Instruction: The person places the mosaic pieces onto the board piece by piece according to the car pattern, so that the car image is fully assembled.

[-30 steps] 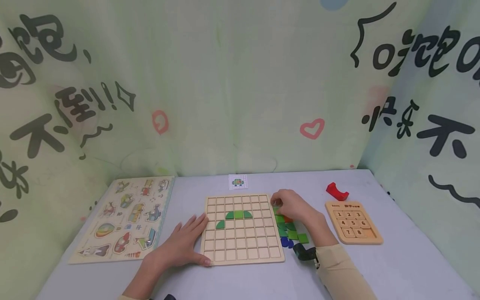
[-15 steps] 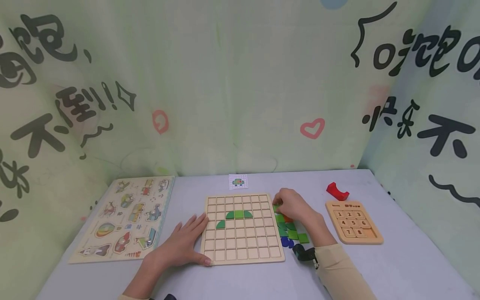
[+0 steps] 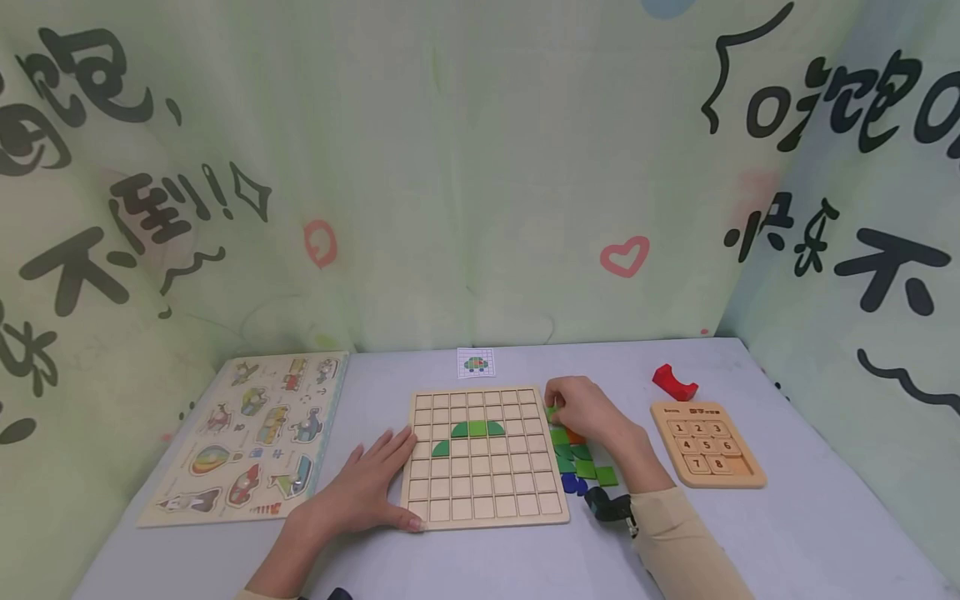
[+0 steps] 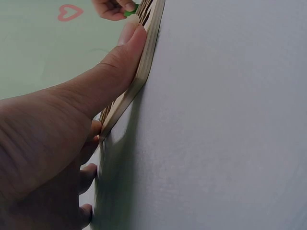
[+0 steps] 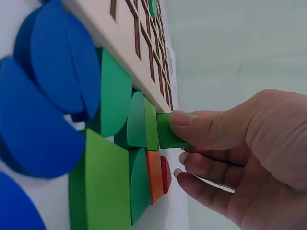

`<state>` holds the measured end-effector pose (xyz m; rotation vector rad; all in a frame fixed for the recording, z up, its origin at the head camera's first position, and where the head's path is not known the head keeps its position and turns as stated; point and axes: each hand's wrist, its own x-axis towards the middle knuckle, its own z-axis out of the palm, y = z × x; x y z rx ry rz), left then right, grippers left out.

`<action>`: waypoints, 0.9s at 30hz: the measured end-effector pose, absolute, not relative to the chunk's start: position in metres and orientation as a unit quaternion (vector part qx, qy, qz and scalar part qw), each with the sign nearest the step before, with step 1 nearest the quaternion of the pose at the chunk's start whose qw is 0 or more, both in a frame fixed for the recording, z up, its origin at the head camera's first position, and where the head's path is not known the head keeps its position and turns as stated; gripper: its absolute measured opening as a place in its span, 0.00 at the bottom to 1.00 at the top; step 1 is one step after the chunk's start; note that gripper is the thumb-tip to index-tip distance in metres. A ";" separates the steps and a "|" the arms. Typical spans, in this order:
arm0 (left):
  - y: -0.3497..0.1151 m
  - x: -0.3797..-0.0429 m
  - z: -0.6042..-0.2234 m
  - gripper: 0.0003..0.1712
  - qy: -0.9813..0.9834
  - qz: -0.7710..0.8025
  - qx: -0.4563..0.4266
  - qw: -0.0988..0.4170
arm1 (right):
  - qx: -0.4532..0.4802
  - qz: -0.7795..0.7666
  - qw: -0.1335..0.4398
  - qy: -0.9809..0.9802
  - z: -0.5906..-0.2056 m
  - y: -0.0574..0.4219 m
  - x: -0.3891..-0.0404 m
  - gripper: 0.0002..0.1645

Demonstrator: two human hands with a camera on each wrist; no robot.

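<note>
My left hand [image 3: 365, 487] rests at the left side of a wooden grid board [image 3: 480, 486], fingers straight along its edge and thumb [image 4: 127, 55] on the near corner. On the grid sit a green square [image 3: 477, 428] between two dark green quarter-rounds, and another quarter-round [image 3: 441, 449] lower left. Beyond the board's right edge, my right hand [image 3: 585, 408] pinches a green block [image 5: 167, 136] between thumb and index finger, its other fingers loosely bent. Beneath that hand lie loose blocks: green squares [image 3: 607, 476], dark green rounded pieces [image 5: 115, 93], blue ones [image 5: 62, 62] and an orange one [image 5: 154, 176].
A small picture card [image 3: 476, 363] lies behind the board. At left is a large illustrated puzzle board [image 3: 247, 442]. To the right are a wooden number puzzle [image 3: 705, 446] and a red curved piece [image 3: 674, 383]. A printed curtain [image 3: 465, 208] hangs behind the table.
My right hand has shifted very slightly to the right at the board's edge, pinching a green block. My left hand and the pieces on the grid stay in place.
</note>
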<state>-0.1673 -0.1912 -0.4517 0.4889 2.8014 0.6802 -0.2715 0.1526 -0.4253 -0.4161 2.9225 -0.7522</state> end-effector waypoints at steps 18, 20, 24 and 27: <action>-0.192 -0.167 -0.453 0.74 0.953 0.228 0.164 0.110 | -0.201 -0.295 0.038 0.933 -0.410 0.133 -0.261 0.11; -0.191 -0.167 -0.453 0.74 0.953 0.229 0.165 0.110 | -0.206 -0.302 0.038 0.930 -0.411 0.128 -0.259 0.11; -0.191 -0.168 -0.453 0.74 0.954 0.226 0.162 0.112 | -0.216 -0.324 0.047 0.920 -0.411 0.117 -0.254 0.11; -0.192 -0.168 -0.454 0.74 0.955 0.224 0.160 0.114 | -0.234 -0.338 0.055 0.910 -0.412 0.108 -0.251 0.09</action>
